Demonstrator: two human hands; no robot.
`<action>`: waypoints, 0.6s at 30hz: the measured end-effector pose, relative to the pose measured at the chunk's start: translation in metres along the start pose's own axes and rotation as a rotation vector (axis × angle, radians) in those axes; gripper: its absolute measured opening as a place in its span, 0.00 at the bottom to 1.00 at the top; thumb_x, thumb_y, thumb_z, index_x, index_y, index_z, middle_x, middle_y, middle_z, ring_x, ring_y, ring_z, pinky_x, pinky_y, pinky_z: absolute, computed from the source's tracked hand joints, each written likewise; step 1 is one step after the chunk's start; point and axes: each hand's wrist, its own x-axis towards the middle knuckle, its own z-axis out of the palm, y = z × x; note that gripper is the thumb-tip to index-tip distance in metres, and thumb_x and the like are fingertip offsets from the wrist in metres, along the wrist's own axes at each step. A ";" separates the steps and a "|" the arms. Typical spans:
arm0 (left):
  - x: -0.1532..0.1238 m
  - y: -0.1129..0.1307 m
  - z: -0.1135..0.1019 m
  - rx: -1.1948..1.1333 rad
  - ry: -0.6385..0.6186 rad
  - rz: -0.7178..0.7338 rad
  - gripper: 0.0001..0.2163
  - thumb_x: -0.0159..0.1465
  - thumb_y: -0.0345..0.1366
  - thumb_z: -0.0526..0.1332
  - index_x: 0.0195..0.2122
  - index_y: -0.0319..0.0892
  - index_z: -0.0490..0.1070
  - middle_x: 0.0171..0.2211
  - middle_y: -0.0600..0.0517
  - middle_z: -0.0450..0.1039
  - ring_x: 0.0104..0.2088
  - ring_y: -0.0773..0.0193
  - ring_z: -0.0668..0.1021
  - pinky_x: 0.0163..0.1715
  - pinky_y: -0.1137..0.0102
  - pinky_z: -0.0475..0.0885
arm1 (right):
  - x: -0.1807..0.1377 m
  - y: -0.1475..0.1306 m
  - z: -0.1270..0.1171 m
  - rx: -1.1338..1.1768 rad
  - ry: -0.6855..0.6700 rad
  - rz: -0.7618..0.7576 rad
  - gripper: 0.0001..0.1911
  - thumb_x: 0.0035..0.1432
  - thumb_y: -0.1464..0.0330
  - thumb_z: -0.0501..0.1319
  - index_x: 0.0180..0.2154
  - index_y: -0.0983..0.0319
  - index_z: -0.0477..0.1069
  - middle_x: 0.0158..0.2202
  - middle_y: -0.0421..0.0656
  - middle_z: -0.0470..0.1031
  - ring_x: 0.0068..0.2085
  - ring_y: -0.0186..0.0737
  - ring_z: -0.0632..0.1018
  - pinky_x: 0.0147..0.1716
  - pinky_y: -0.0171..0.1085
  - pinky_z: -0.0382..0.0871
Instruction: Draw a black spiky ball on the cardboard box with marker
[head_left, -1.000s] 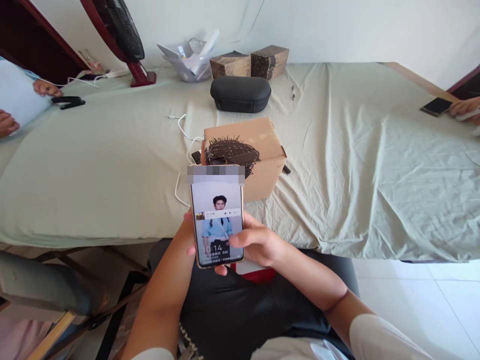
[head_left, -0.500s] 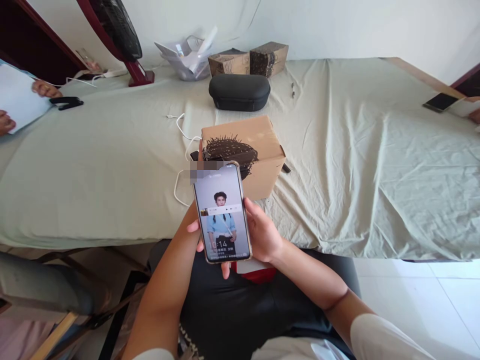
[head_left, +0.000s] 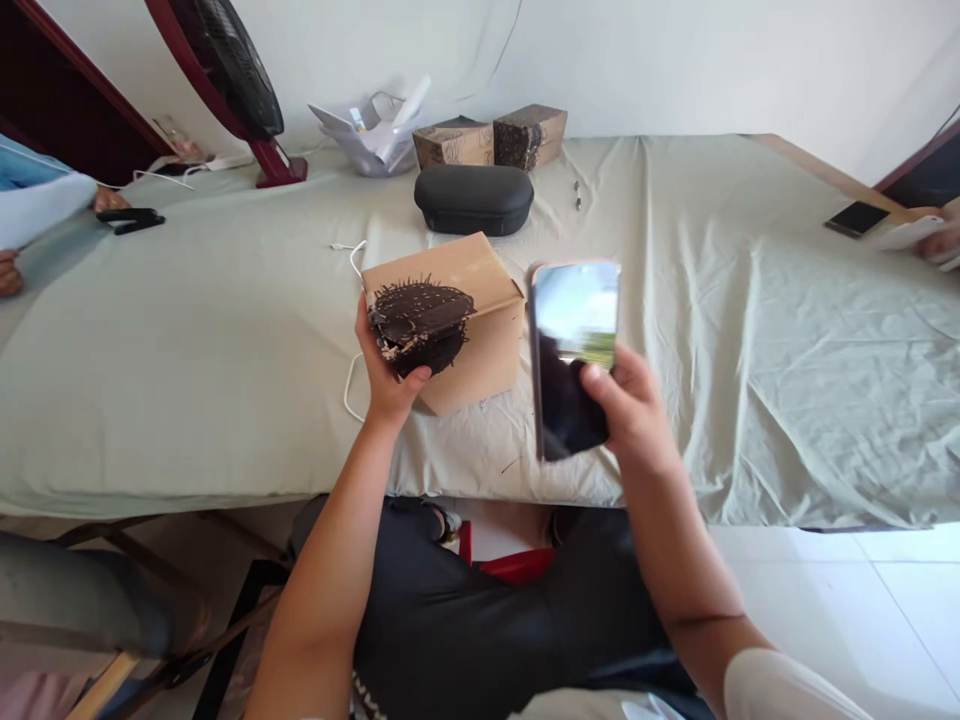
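A brown cardboard box (head_left: 480, 350) with a spiky black drawing on it stands on the cloth-covered table in front of me. My left hand (head_left: 394, 375) grips its left corner, thumb on the near face and fingers around the side. To the right of the box, my right hand (head_left: 634, 405) holds a smartphone (head_left: 574, 400) upright above the table, thumb across its screen. That screen is dark and reflects bright light. A white cable (head_left: 351, 385) runs out beside the box on the left, partly hidden behind it.
Behind the box lies a black zip case (head_left: 474, 200). Farther back are two small cardboard boxes (head_left: 531, 138), a clear basket (head_left: 375, 145) and a fan (head_left: 232, 80). A stapler-like black object (head_left: 131, 218) sits near a person's hand at left; another phone (head_left: 856, 218) lies at right.
The phone has moved right in my right hand and its lit screen has gone dark. My left hand has left the phone and taken hold of the box, which has shifted left and turned.
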 end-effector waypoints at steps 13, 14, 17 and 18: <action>0.000 -0.006 0.000 0.013 0.015 0.001 0.66 0.45 0.76 0.71 0.78 0.48 0.49 0.76 0.33 0.56 0.77 0.33 0.64 0.77 0.45 0.59 | 0.201 0.071 -0.120 -1.020 0.381 0.336 0.13 0.66 0.61 0.68 0.41 0.66 0.79 0.39 0.56 0.80 0.45 0.54 0.81 0.45 0.49 0.77; 0.000 -0.005 0.000 0.013 0.017 -0.004 0.66 0.45 0.76 0.71 0.78 0.48 0.48 0.76 0.33 0.55 0.76 0.33 0.64 0.76 0.45 0.60 | 0.202 0.073 -0.119 -1.068 0.395 0.335 0.13 0.66 0.61 0.69 0.41 0.66 0.79 0.40 0.57 0.80 0.48 0.57 0.80 0.48 0.52 0.76; -0.001 -0.002 -0.001 0.026 0.023 -0.002 0.66 0.45 0.76 0.71 0.79 0.48 0.48 0.77 0.33 0.54 0.77 0.33 0.64 0.76 0.46 0.61 | 0.197 0.081 -0.118 -1.190 0.435 0.330 0.17 0.66 0.57 0.69 0.42 0.66 0.80 0.48 0.63 0.78 0.56 0.65 0.77 0.56 0.60 0.72; -0.001 -0.002 -0.002 0.031 0.026 0.006 0.66 0.46 0.75 0.71 0.79 0.49 0.47 0.77 0.34 0.53 0.77 0.33 0.63 0.77 0.46 0.60 | 0.194 0.083 -0.118 -1.217 0.445 0.330 0.18 0.66 0.56 0.69 0.44 0.66 0.80 0.53 0.65 0.76 0.59 0.67 0.76 0.58 0.62 0.70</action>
